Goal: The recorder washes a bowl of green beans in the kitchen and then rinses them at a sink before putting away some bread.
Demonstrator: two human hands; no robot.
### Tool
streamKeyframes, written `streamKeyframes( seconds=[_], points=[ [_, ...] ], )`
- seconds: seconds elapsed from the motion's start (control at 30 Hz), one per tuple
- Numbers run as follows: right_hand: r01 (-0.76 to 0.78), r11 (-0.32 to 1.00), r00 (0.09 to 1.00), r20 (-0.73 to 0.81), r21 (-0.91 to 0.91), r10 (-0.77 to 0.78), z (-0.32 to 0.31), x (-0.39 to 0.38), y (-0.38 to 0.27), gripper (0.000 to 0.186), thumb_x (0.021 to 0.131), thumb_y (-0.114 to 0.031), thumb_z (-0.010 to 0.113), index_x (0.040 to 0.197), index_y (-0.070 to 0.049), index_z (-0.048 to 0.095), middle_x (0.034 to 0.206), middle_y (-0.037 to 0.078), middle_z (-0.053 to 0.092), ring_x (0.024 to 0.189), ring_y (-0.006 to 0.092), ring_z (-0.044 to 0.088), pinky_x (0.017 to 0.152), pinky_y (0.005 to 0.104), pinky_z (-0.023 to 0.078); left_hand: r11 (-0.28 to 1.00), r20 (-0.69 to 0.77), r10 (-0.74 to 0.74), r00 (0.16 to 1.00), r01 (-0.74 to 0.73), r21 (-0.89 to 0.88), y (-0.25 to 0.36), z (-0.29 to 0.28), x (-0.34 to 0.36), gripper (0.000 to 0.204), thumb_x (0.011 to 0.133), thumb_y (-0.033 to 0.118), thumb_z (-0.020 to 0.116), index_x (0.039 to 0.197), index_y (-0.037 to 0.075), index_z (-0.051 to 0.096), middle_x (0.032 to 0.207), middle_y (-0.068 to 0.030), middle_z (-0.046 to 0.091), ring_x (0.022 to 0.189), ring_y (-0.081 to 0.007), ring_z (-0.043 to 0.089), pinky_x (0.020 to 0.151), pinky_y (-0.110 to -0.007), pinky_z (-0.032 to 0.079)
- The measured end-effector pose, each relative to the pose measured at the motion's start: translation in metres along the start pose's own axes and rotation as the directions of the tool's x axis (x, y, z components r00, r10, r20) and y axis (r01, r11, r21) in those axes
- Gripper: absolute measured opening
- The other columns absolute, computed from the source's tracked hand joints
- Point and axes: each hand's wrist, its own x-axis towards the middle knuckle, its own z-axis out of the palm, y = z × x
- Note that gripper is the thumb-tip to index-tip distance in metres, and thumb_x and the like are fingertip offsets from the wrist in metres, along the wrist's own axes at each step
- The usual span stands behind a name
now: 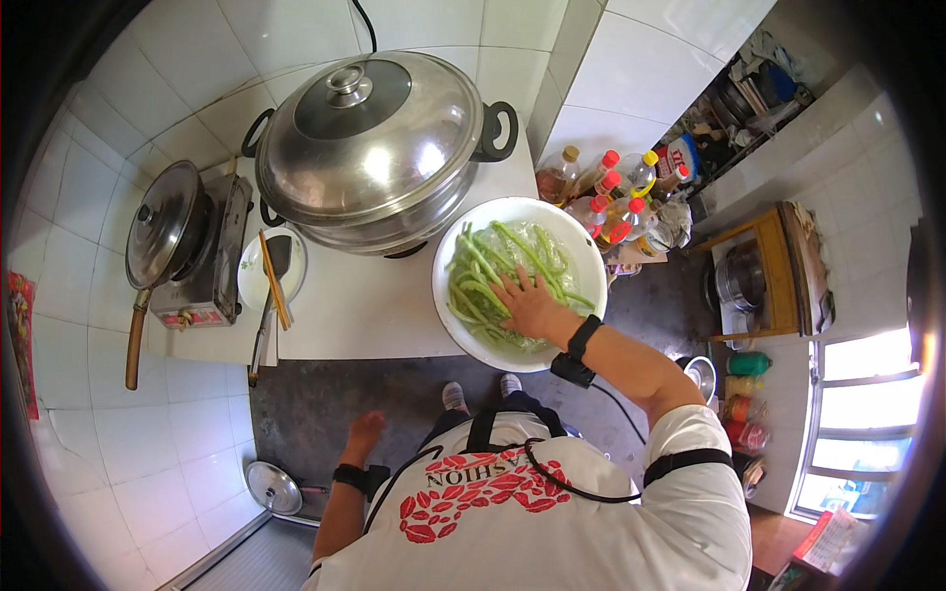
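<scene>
My right hand [532, 303] reaches into a white basin [522, 361] at the counter's front edge. Its fingers are spread and lie on long green beans [480, 266], not wrapped around them. The beans are a loose heap of thin, pale green pods, with what looks like water around them. Part of the heap is hidden under the hand. My left hand [366, 431] hangs low in front of the counter, apart from everything on it. Its fingers are too indistinct to show whether they are apart or closed.
A large lidded steel steamer [394, 158] stands behind the basin. To the left are a lidded pan [163, 222] on a gas stove [212, 256], and a plate [254, 281] with chopsticks and a spatula. Several bottles [611, 197] crowd the basin's far right. A lid [273, 488] sits low at left.
</scene>
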Motion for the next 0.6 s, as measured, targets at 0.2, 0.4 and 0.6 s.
streamKeyframes(
  seconds=[0.2,0.4,0.6],
  points=[
    [-0.092,0.995,0.996,-0.014,0.030,0.093,-0.006,0.006,0.008,0.069,0.084,-0.044,0.042,0.137,-0.016,0.009,0.141,0.010,0.011,0.129,0.0350,0.008,0.100,0.0545,0.013,0.970,0.064,0.046,0.997,-0.060,0.238,0.024,-0.009,-0.004,0.017,0.078,0.020,0.049,0.089,0.011,0.059,0.084,-0.0092,0.061,0.079,-0.0266,0.058,0.069,-0.036,0.047],
    [-0.078,0.996,0.989,-0.124,0.047,0.084,0.003,0.003,0.026,0.069,0.082,-0.045,0.045,0.136,-0.016,0.014,0.140,0.011,0.014,0.129,0.0349,0.010,0.099,0.0540,0.016,0.965,0.044,0.122,0.992,-0.129,0.230,0.034,-0.012,-0.007,0.015,0.078,0.018,0.049,0.087,0.010,0.058,0.079,-0.0099,0.061,0.077,-0.0282,0.058,0.069,-0.035,0.046],
    [-0.036,0.988,0.999,-0.018,0.150,0.039,-0.017,-0.009,0.012,0.067,0.081,-0.044,0.048,0.136,-0.019,0.018,0.140,0.010,0.017,0.128,0.0359,0.012,0.100,0.0541,0.014,0.995,-0.002,-0.019,1.000,0.019,0.095,0.034,-0.013,-0.007,0.013,0.075,0.011,0.050,0.085,0.011,0.057,0.076,-0.0102,0.059,0.075,-0.0279,0.058,0.065,-0.034,0.045]
  ],
)
